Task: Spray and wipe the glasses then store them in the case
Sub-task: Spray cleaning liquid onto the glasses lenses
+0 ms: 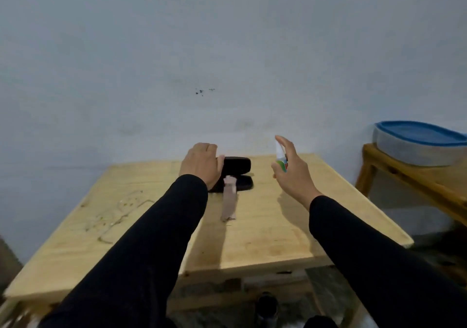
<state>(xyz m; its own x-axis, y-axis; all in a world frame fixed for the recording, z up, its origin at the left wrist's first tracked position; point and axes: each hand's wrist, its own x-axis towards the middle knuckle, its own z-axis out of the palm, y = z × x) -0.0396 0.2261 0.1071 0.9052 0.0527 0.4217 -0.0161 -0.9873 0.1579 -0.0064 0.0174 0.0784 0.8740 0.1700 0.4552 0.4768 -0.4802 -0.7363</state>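
Note:
A black glasses case [237, 165] lies open at the far middle of the wooden table [265, 229], its lid raised behind its lower half. My left hand [201, 164] rests on the case's left end, fingers curled over it. A folded beige cloth [229, 201] lies across the case's front edge and runs toward me. My right hand [293, 168] hovers to the right of the case and holds a small white spray bottle [281, 157] with a green and red label upright. The glasses themselves are not visible.
A grey tub with a blue lid [417, 143] stands on a second wooden table [414, 183] at the right. A plain wall rises right behind the table. Scratches and stains mark the table's left side.

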